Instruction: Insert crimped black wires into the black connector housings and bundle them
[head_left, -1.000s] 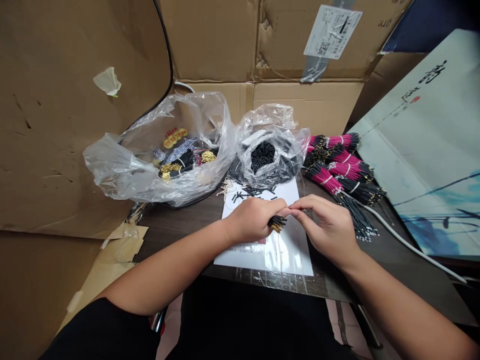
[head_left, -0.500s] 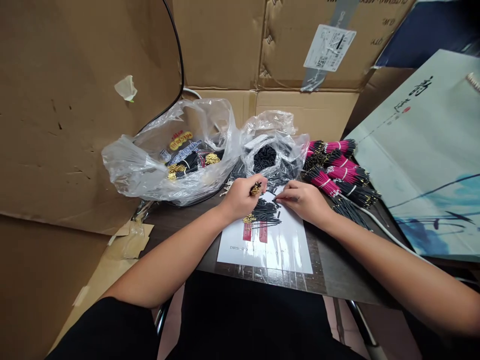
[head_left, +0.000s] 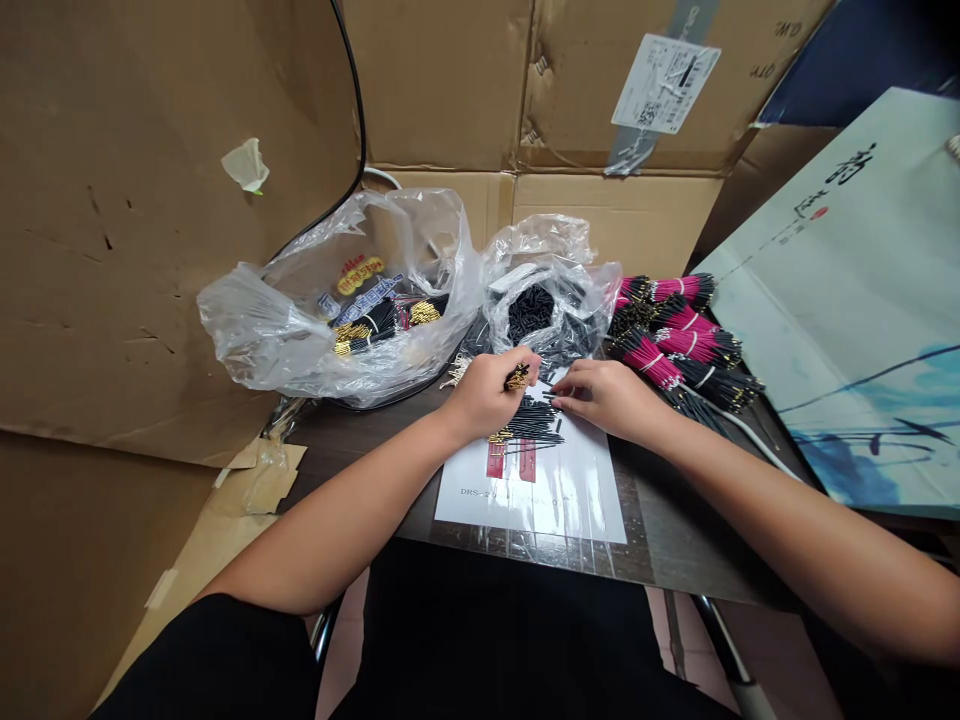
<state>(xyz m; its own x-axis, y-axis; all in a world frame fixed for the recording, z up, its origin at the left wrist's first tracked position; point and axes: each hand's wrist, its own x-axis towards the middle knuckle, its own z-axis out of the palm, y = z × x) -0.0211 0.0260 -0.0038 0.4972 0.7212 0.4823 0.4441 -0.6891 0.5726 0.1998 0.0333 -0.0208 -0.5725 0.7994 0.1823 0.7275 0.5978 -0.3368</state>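
Note:
My left hand (head_left: 496, 390) is closed around a bundle of thin black wires (head_left: 517, 377) with gold-coloured metal ends poking out of the fist. My right hand (head_left: 592, 396) reaches in from the other side, its thumb and fingertips bent around a short black tube (head_left: 549, 393); the exact contact is too small to see clearly. Below both hands, a pile of loose black wires (head_left: 529, 420) with gold ends lies on a printed white sheet (head_left: 577, 505). A few short black tube pieces lie loose near my right fingertips.
Behind my hands stands a clear plastic bag (head_left: 551, 240) full of short black tubes (head_left: 530, 310). To the left, another plastic bag (head_left: 262, 330) holds wire bundles. Tied pink and black bundles (head_left: 686, 345) are stacked right, beside a pale painted paper bag (head_left: 862, 300). Cardboard (head_left: 435, 90) walls the back.
My right fingers have spread slightly near the short tubes. My left hand still grips the wire bundle and has shifted only a little. The view has tilted slightly.

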